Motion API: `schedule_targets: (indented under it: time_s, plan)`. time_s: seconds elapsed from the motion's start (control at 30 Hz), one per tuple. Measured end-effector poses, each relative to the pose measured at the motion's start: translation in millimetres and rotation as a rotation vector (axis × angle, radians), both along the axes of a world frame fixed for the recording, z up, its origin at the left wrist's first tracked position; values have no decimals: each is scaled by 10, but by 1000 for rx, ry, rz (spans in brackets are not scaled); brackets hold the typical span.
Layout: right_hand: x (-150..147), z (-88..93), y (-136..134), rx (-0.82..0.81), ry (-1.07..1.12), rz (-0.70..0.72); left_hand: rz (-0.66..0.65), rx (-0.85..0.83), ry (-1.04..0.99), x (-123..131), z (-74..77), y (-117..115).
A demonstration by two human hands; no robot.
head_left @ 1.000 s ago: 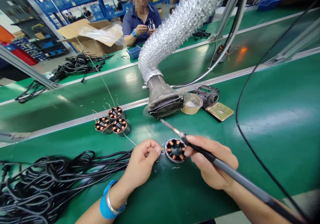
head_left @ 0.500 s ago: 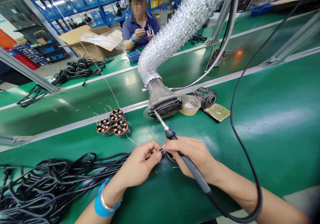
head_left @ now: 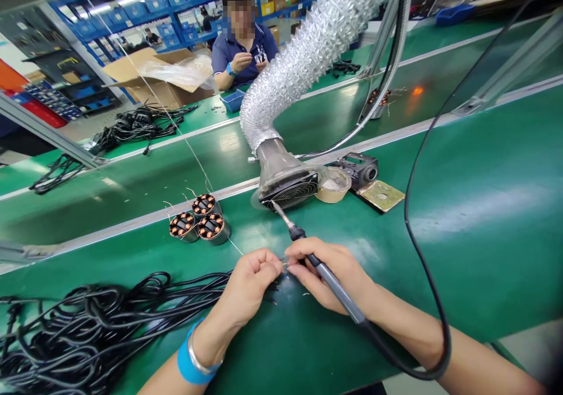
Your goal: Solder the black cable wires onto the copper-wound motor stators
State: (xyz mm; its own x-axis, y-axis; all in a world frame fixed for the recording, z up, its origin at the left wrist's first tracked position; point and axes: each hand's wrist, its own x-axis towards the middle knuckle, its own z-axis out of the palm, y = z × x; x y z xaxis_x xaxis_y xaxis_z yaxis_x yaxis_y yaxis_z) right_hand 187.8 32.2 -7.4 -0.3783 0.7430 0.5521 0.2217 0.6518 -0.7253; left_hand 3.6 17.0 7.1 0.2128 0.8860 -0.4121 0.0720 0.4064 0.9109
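Observation:
My left hand (head_left: 253, 280) is closed in a pinch on thin wire ends (head_left: 284, 264), among them a yellow one. Black cables run toward this hand from the left. In my right hand (head_left: 341, 272) rests a soldering iron (head_left: 338, 292), its metal tip pointing away toward the fume hood (head_left: 290, 191). The right thumb and index finger sit just beside the wire ends; whether they touch them I cannot tell. Three black motor stators with copper windings (head_left: 212, 228) stand together beyond my left hand.
A heap of black cables (head_left: 88, 330) covers the left front of the green bench. Behind the hood's mouth are a tape roll (head_left: 334, 185), a dark metal device (head_left: 358, 169) and a flat plate (head_left: 382, 195). A silver duct (head_left: 303, 60) hangs overhead. Opposite sits a person (head_left: 244, 49).
My hands have drawn slightly apart, so the wire ends show more plainly between them. A round, ring-like shape below the right fingers no longer shows. The soldering iron stays in my right hand.

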Motion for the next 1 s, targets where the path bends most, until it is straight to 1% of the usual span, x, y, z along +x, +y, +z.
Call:
schedule_targets:
  time_s: [0.1, 0.23, 0.3, 0.37, 0.47, 0.53, 0.6, 0.7, 0.8, 0.9, 1.0]
  plan:
    - [21, -56, 44, 72, 5, 0, 47, 24, 36, 24, -36, -22]
    - [53, -135, 86, 199, -78, -18, 69, 101, 104, 77, -76, -50]
    - [56, -135, 81, 248, -101, -34, 74, 144, 137, 108, -74, -60]
    - [69, -96, 53, 267, -91, -56, 82, 176, 175, 135, -57, -70]
    - [148, 8, -32, 199, -25, -57, 91, 208, 239, 163, -31, -88]
    - [244, 74, -101, 98, 44, -73, 95, 222, 268, 173, -25, -99]
    - [348, 111, -159, -1, 127, -123, 94, 232, 283, 180, -28, -109]
    - [453, 89, -190, -104, 311, -183, 90, 247, 304, 187, -33, -118]
    - [462, 14, -173, -191, 460, -211, 86, 261, 337, 191, -26, -122]
    - [424, -25, -156, -240, 486, -222, 86, 263, 365, 195, -16, -122]
    - [399, -5, -154, -250, 462, -222, 84, 263, 369, 200, -11, -120]
